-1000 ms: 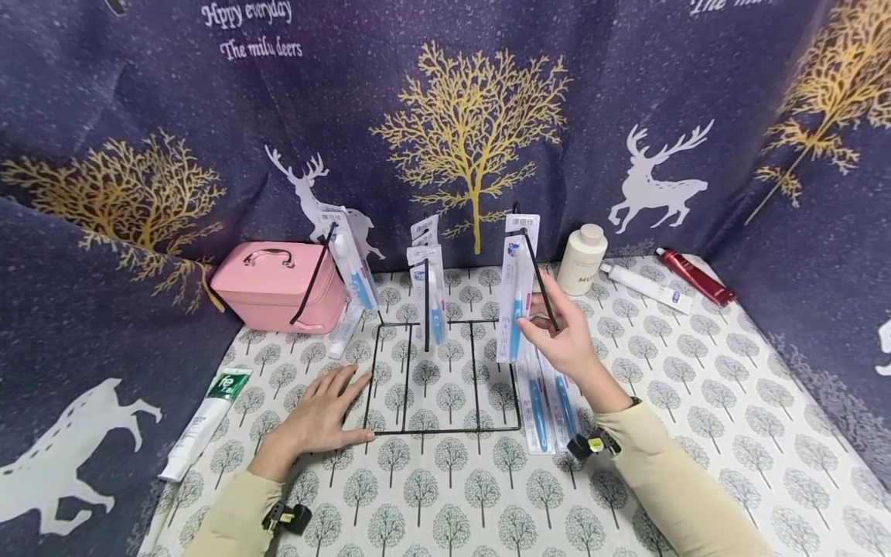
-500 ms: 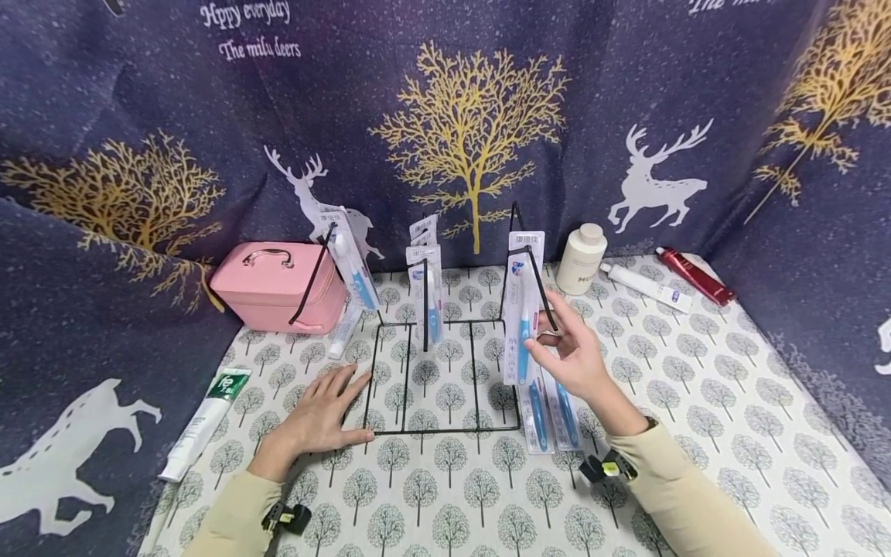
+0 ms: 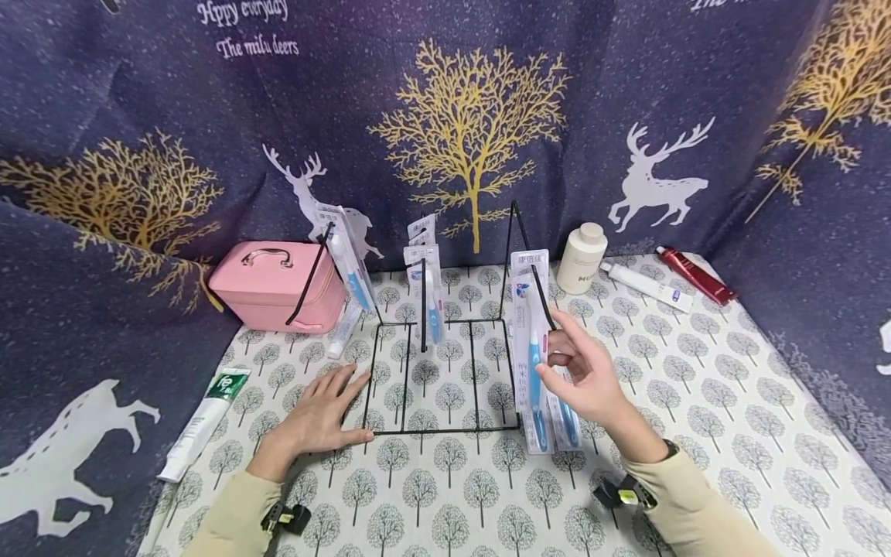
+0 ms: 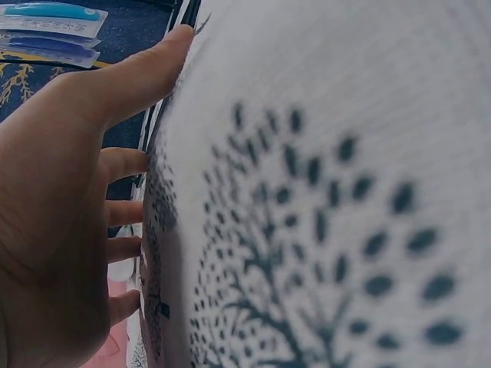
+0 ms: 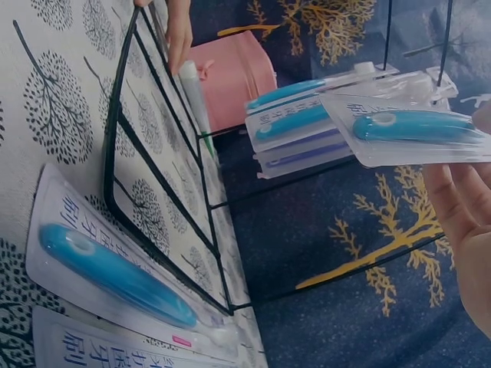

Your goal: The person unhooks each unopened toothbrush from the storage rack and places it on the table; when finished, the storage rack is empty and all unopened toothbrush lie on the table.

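Note:
My right hand (image 3: 588, 379) grips a packaged toothbrush (image 3: 532, 340) with a blue handle by its right edge. The pack stands upright at the front end of the right arm of a black wire rack (image 3: 445, 430); whether that arm still passes through its hole I cannot tell. Below it, two more toothbrush packs (image 5: 115, 272) lie on the table, partly hidden in the head view. With fingers spread, my left hand (image 3: 316, 414) rests on the cloth, its thumb and fingertips at the rack's left base wire. Toothbrush packs hang on the left arm (image 3: 351, 263) and middle arm (image 3: 433, 298).
A pink case (image 3: 278, 286) and a small tube (image 3: 344, 333) stand left of the rack. A green-capped toothpaste tube (image 3: 209, 422) lies farther left. At the back right are a white bottle (image 3: 582, 259), a white tube (image 3: 647, 288) and a red tube (image 3: 694, 276).
My right hand has drawn the packaged toothbrush forward and down along the rack's right arm, slightly to the right. The left hand has stayed in place.

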Available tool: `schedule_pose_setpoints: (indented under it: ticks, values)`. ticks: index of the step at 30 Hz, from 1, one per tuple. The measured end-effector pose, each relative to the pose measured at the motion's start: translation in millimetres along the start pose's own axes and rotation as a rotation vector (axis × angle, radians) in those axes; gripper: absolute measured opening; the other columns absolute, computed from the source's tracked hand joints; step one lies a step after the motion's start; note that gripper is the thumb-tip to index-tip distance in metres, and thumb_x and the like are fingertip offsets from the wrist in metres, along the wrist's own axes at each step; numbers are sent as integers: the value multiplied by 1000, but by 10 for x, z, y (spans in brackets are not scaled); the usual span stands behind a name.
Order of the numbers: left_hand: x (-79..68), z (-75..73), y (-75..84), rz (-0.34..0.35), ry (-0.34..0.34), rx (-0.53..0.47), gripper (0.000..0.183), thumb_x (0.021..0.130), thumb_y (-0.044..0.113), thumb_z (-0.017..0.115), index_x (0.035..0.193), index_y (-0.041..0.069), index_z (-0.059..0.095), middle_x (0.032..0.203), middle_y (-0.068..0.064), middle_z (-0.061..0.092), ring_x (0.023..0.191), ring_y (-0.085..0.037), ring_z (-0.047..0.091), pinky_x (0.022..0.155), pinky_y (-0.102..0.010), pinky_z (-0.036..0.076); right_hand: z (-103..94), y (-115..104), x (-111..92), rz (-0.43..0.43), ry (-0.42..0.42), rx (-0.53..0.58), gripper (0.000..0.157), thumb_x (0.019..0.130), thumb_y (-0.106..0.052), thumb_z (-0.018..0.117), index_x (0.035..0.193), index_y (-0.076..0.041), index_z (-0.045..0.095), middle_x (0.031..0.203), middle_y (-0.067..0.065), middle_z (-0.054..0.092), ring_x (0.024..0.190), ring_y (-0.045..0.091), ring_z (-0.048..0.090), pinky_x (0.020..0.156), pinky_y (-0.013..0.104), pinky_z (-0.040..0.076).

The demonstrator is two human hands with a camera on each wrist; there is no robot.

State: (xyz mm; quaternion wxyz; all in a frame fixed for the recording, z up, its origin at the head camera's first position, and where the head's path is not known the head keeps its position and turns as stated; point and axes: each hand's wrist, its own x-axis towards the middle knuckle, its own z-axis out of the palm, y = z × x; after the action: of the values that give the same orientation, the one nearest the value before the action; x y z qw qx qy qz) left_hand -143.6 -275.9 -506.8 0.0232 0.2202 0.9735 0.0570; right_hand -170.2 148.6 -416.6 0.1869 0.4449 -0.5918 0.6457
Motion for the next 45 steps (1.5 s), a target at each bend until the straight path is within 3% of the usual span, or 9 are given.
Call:
schedule_pose_setpoints:
  ticks: [7, 15, 21, 32, 45]
  values:
    - [-11, 38, -11, 3, 12, 6, 100, 68, 80, 47, 146, 21, 22, 150, -14, 19, 134, -38, 22, 106, -60, 21, 2, -55, -56, -35, -14, 26, 78, 56, 27, 56, 127, 27, 23, 92, 21, 60, 84, 19, 62, 72, 25, 55]
    - [-147, 87, 57, -2, -10, -31, 100, 68, 79, 49, 146, 21, 24, 150, -14, 20, 133, -38, 23, 106, -61, 21, 32, -161, -178, -4, -31, 52, 77, 56, 29, 54, 126, 28, 23, 96, 21, 60, 89, 19, 61, 75, 25, 55]
    - [-181, 74, 46, -8, -10, -3, 101, 67, 80, 47, 145, 21, 24, 150, -14, 20, 134, -38, 23, 106, -60, 21, 55, -190, -216, -18, -37, 80, 77, 57, 29, 54, 127, 28, 22, 99, 21, 60, 90, 20, 61, 76, 26, 55]
    - [-105, -21, -15, 31, 50, -1, 98, 69, 76, 53, 144, 18, 29, 149, -15, 23, 133, -39, 25, 105, -61, 22, 43, -230, -175, -18, -61, 118, 76, 60, 28, 55, 128, 28, 20, 101, 21, 61, 92, 21, 61, 76, 28, 55]
    - [5, -17, -22, 21, 28, -26, 100, 68, 78, 51, 145, 18, 27, 150, -15, 21, 133, -38, 24, 106, -61, 20, -3, -347, -166, -96, -116, 167, 72, 68, 21, 59, 127, 29, 18, 101, 22, 60, 93, 23, 61, 78, 28, 55]
